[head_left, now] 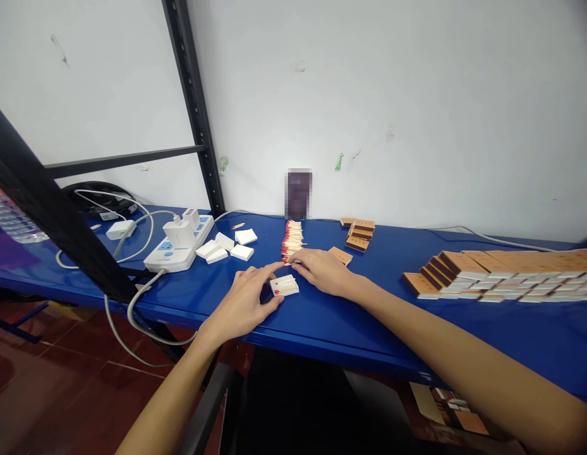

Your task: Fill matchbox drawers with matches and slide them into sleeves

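A small white matchbox tray [284, 286] with a few red-tipped matches in it lies on the blue table. My left hand [246, 298] spreads around its left side, thumb at the near edge and index finger stretched past it to the matches; its other fingers are partly hidden. Beyond the tray, a long row of loose matches [293, 237] has its red heads to the left. My right hand [324, 270] has its fingertips pinched at the near end of that row, on matches mostly covered by the fingers. A brown matchbox cover [340, 255] lies just behind this hand.
Several white trays [225, 245] lie at left beside a power strip [179, 246] with plugs and cables. Several matchbox covers [359, 235] sit behind my right hand. Stacked matchboxes [506, 273] fill the right side. A black rack post [193, 104] and a blurred dark object [298, 194] stand by the wall.
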A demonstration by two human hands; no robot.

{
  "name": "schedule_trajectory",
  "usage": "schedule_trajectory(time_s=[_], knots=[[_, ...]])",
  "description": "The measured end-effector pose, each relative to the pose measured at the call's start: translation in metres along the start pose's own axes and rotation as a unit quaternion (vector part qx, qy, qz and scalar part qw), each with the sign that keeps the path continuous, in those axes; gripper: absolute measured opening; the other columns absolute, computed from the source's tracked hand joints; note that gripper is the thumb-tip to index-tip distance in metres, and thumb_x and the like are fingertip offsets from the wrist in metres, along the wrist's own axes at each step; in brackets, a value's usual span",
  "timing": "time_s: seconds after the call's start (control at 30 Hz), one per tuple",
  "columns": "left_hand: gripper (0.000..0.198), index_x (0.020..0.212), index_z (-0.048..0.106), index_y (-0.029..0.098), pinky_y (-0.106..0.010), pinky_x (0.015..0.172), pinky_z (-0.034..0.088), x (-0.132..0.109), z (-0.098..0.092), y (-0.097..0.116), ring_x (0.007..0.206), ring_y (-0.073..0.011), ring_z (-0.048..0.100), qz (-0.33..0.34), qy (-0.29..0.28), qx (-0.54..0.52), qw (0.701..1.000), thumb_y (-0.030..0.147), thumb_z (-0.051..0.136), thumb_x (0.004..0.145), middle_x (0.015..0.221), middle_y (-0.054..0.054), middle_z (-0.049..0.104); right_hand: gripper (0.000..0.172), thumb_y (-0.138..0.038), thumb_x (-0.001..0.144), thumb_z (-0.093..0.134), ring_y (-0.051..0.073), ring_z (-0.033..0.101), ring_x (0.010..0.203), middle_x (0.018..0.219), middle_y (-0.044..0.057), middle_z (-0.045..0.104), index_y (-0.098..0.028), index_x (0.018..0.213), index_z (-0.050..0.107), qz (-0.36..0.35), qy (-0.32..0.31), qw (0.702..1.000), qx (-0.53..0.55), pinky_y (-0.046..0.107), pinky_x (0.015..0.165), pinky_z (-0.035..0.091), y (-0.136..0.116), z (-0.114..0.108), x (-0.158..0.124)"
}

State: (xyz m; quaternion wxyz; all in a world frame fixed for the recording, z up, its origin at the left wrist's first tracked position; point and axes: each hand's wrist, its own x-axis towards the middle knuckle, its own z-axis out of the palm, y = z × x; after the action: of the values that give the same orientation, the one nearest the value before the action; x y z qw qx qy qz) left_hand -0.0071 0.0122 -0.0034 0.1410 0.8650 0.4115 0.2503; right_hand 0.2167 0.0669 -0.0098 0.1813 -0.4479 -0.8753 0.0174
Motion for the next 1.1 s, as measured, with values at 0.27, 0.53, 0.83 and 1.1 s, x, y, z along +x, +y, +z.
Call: schedule_trajectory(time_s=[0.27, 0.53, 0.83, 1.1], knots=[[0.052, 0.142, 0.039, 0.033, -0.043, 0.1, 0.037, 0.0, -0.001, 0.001, 0.11, -0.0242, 0.052, 0.021, 0.013, -0.002, 1.0, 0.026, 0.053, 0.092, 0.12, -0.004, 0.06, 0.021, -0.026, 0.098, 0.043, 0.02, 0.064, 0.098, 0.108, 0.006, 0.07, -0.022, 0.105, 0.063, 0.009, 0.0, 1.0, 0.029, 0.028, 0.079, 0.043, -0.001, -0.001, -0.002], [0.047, 0.142, 0.041, 0.034, -0.041, 0.098, 0.039, 0.0, -0.003, 0.001, 0.112, -0.0237, 0.052, 0.034, -0.014, 0.008, 0.999, 0.025, 0.044, 0.097, 0.12, -0.006, 0.055, 0.017, -0.026, 0.097, 0.045, 0.018, 0.062, 0.088, 0.1, 0.005, 0.069, -0.021, 0.101, 0.06, 0.025, -0.012, 0.999, 0.036, 0.027, 0.072, 0.04, -0.002, -0.003, -0.004], [0.043, 0.137, 0.049, 0.034, -0.041, 0.095, 0.04, 0.001, -0.002, 0.0, 0.105, -0.0232, 0.053, 0.031, -0.019, 0.022, 0.999, 0.027, 0.047, 0.095, 0.116, -0.005, 0.057, 0.015, -0.025, 0.099, 0.04, 0.019, 0.062, 0.087, 0.096, 0.006, 0.067, -0.021, 0.095, 0.054, 0.024, -0.041, 0.998, 0.028, 0.028, 0.073, 0.04, -0.006, -0.007, -0.007], [0.029, 0.118, 0.064, 0.029, -0.042, 0.095, 0.039, 0.001, -0.002, 0.0, 0.103, -0.023, 0.052, 0.035, -0.023, 0.038, 0.998, 0.029, 0.046, 0.095, 0.113, -0.005, 0.055, 0.018, -0.026, 0.099, 0.038, 0.018, 0.06, 0.079, 0.091, 0.006, 0.066, -0.021, 0.089, 0.051, 0.025, -0.081, 0.996, 0.023, 0.028, 0.068, 0.038, -0.009, -0.016, -0.011]])
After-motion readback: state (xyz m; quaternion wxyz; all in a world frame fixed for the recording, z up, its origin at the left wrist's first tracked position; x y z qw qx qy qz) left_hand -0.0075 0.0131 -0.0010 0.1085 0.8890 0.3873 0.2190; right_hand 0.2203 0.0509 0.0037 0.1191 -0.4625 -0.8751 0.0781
